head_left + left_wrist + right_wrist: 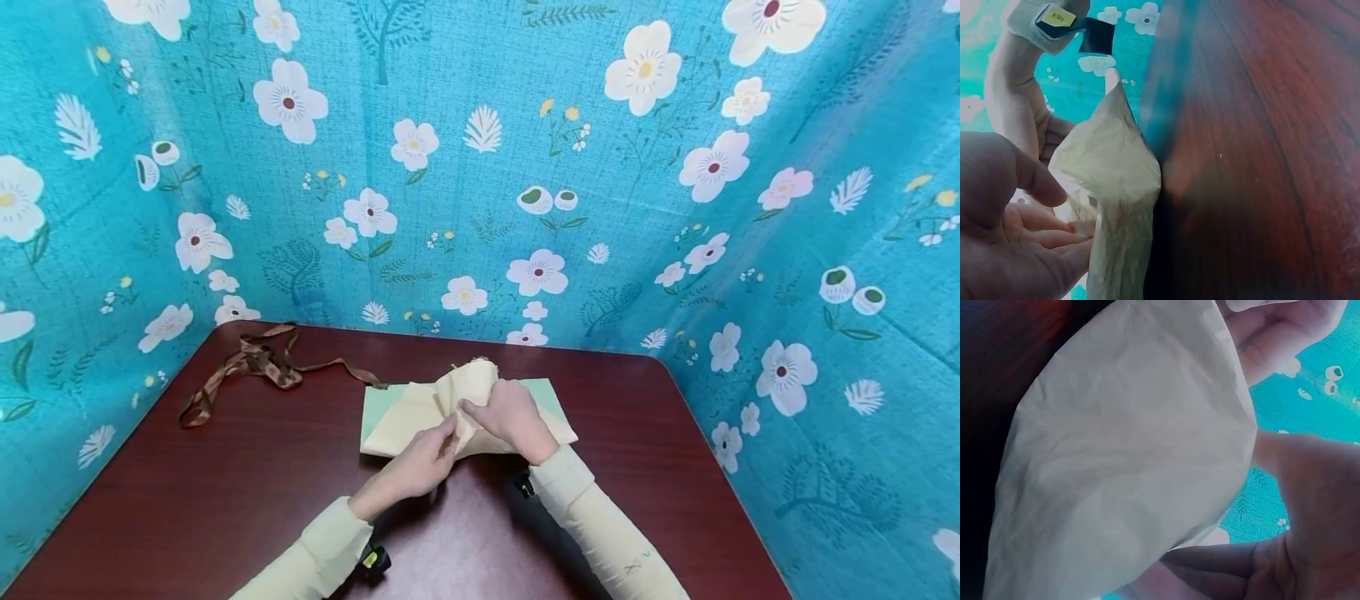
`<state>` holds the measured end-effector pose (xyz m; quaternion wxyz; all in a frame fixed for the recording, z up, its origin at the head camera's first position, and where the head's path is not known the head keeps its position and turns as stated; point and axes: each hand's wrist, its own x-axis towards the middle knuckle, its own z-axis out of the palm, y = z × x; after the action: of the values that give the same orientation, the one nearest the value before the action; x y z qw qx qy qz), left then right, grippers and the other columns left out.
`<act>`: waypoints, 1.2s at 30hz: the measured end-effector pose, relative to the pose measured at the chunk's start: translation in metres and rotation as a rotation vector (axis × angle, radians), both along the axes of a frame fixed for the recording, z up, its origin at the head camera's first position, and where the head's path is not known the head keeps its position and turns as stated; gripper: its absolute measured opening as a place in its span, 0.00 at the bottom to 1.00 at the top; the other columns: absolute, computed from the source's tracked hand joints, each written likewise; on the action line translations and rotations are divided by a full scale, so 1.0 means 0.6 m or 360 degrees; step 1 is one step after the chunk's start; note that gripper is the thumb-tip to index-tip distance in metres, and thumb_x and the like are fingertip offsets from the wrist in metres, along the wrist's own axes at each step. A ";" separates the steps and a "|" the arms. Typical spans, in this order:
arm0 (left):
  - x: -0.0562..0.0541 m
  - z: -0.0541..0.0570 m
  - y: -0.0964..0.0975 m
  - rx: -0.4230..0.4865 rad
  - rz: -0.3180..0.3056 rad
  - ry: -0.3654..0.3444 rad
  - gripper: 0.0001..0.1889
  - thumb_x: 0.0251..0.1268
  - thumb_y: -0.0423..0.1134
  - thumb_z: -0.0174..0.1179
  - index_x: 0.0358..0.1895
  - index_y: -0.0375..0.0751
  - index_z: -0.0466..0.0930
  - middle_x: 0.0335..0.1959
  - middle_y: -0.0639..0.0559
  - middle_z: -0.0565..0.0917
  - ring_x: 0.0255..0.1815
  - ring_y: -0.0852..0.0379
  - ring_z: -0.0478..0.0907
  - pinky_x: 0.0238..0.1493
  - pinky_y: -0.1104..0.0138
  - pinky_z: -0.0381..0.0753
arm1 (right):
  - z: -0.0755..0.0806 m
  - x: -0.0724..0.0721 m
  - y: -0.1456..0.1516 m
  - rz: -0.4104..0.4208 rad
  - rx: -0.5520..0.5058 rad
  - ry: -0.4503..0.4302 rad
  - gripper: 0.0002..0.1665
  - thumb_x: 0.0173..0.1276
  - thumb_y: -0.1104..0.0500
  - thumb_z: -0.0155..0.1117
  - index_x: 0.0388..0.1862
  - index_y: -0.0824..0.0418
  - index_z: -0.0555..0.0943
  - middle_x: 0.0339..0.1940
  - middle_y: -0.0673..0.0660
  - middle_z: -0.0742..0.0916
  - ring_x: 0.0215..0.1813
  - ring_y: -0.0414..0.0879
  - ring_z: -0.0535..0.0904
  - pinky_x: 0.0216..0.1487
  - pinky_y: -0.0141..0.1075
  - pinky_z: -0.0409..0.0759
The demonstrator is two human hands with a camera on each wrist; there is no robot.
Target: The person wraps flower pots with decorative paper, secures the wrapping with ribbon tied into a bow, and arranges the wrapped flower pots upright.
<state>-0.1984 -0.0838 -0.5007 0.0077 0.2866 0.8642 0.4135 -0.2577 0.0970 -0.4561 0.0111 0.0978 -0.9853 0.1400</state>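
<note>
A cream wrapping sheet (pixel 405 421), cloth or paper, lies in folds over a flat light green piece (pixel 538 389) at the middle of the table. Its centre is gathered into a raised, pleated bunch with a ragged top edge. At the front of the bunch my left hand (pixel 423 461) pinches a fold between thumb and fingers. My right hand (pixel 513 411) grips the bunch from the right side, its thumb pointing left. The left wrist view shows the creased sheet (pixel 1107 169) standing up beside the left fingers. In the right wrist view the sheet (pixel 1129 450) hides some fingertips.
A tangled brown ribbon (pixel 258 362) lies at the back left of the dark red table (pixel 225 492), one end reaching the green piece's left corner. Blue flowered cloth (pixel 465 167) hangs behind the table and along both sides.
</note>
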 end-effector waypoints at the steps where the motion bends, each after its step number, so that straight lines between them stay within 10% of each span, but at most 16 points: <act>1: 0.001 -0.001 0.000 -0.0004 0.0002 -0.0018 0.24 0.70 0.25 0.49 0.68 0.22 0.67 0.50 0.37 0.82 0.51 0.51 0.81 0.52 0.60 0.81 | 0.000 0.001 0.000 -0.0006 0.0009 0.0000 0.33 0.66 0.34 0.65 0.21 0.62 0.78 0.14 0.56 0.77 0.21 0.47 0.74 0.23 0.38 0.71; 7: 0.004 -0.004 -0.001 0.0004 0.0029 -0.0072 0.36 0.65 0.27 0.49 0.77 0.21 0.53 0.78 0.25 0.56 0.80 0.36 0.55 0.75 0.45 0.61 | -0.004 0.004 0.009 -0.0009 -0.0002 -0.0017 0.32 0.68 0.34 0.62 0.23 0.62 0.78 0.19 0.57 0.81 0.23 0.48 0.77 0.24 0.40 0.73; 36: 0.004 -0.002 -0.017 0.0014 0.0144 0.0076 0.30 0.64 0.25 0.53 0.72 0.23 0.66 0.72 0.28 0.69 0.74 0.36 0.66 0.72 0.46 0.67 | -0.005 0.007 0.007 0.0005 -0.0083 -0.0054 0.34 0.62 0.31 0.65 0.19 0.59 0.76 0.17 0.55 0.79 0.22 0.49 0.76 0.23 0.40 0.73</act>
<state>-0.1962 -0.0942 -0.5018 -0.0328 0.2571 0.8744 0.4101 -0.2536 0.1010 -0.4588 -0.0033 0.0965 -0.9812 0.1671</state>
